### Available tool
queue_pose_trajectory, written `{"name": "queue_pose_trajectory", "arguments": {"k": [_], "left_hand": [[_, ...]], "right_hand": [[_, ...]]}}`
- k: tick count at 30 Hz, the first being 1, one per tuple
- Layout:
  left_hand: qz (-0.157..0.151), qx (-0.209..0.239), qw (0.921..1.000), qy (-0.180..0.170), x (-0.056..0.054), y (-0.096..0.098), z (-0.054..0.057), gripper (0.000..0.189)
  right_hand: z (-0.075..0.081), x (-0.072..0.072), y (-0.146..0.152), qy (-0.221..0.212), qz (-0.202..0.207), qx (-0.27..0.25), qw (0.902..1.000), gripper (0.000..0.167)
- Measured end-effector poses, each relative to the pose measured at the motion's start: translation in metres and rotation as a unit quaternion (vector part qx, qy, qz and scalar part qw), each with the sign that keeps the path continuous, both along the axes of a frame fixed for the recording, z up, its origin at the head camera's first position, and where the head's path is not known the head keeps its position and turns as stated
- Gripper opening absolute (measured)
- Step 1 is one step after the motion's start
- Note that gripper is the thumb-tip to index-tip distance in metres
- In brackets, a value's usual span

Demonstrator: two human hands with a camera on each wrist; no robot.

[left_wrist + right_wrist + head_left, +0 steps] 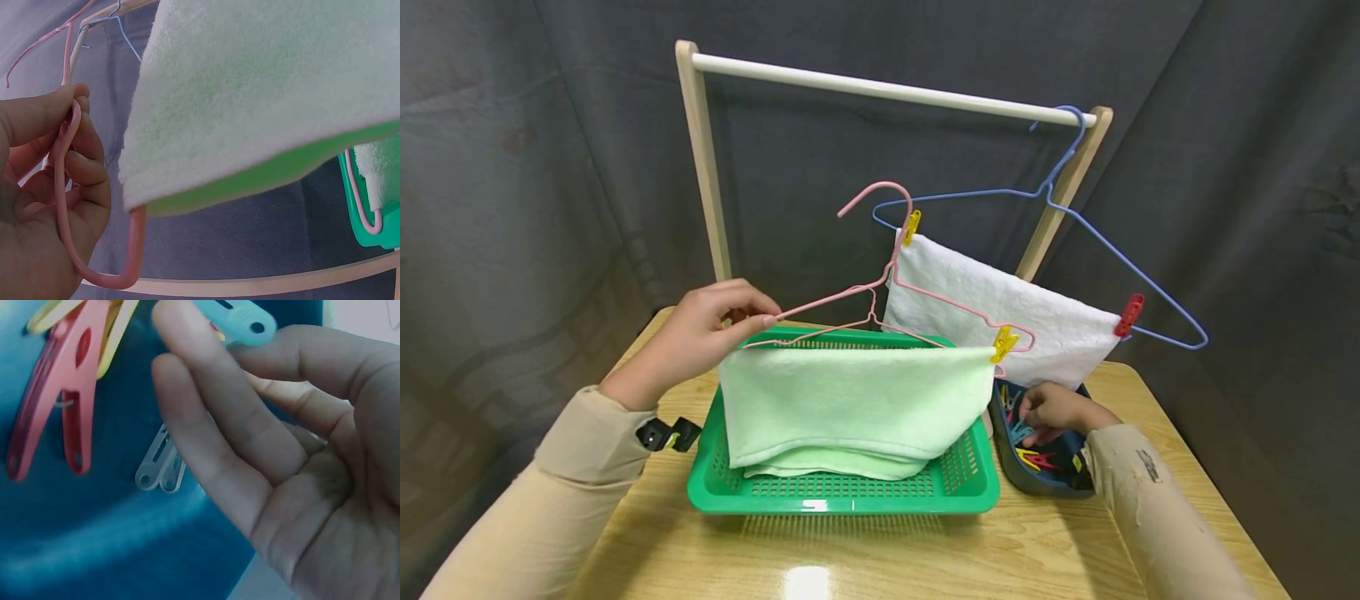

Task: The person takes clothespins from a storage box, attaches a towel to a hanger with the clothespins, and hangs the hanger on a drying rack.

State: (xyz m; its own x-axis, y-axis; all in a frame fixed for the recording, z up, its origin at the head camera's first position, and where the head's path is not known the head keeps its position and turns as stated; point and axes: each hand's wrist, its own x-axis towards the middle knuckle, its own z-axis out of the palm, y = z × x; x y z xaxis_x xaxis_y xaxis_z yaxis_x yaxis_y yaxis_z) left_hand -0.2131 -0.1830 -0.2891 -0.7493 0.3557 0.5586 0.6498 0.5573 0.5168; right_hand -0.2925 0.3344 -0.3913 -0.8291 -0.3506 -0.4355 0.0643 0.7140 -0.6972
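Against dark curtain [550,167], the raised pink hanger [892,267], pinched by the left hand [706,325] near the back edge of the desk [925,558], could if tilted shed its green towel [857,396], pegged only at right, while the right hand [1060,408] pinches a blue peg [242,320]

"Item one?"

"Slender pink wire clothes hanger [896,250], centre of the head view. Hook uppermost, tip toward the left; shoulders sloping; held at its left end."

"Item two?"

"Pale green plush towel [857,404], draped over the hanger's lower bar, hanging in the lower centre."

"Item three?"

"Yellow plastic clothespin [1003,342], clipped at the towel's upper right corner."

"Item four?"

"Light-blue plastic clothespin [247,319], round hole near one end, pinched, lower right of the head view."
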Motion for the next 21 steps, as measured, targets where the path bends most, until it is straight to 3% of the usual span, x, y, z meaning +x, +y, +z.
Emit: {"name": "queue_pose_trajectory", "arguments": {"k": [9,21], "left_hand": [[0.003,-0.003,1.0,-0.004,-0.0011,0.0004,-0.0008,0.008],[0.008,-0.007,0.9999,-0.009,-0.0006,0.0009,-0.0006,0.008]], "right_hand": [[-0.0015,0.0028,-0.0015,-0.032,-0.05,-0.057,0.9966,0.012],[-0.0047,0.0012,0.0034,-0.034,-0.046,-0.08,0.9952,0.021]]}}
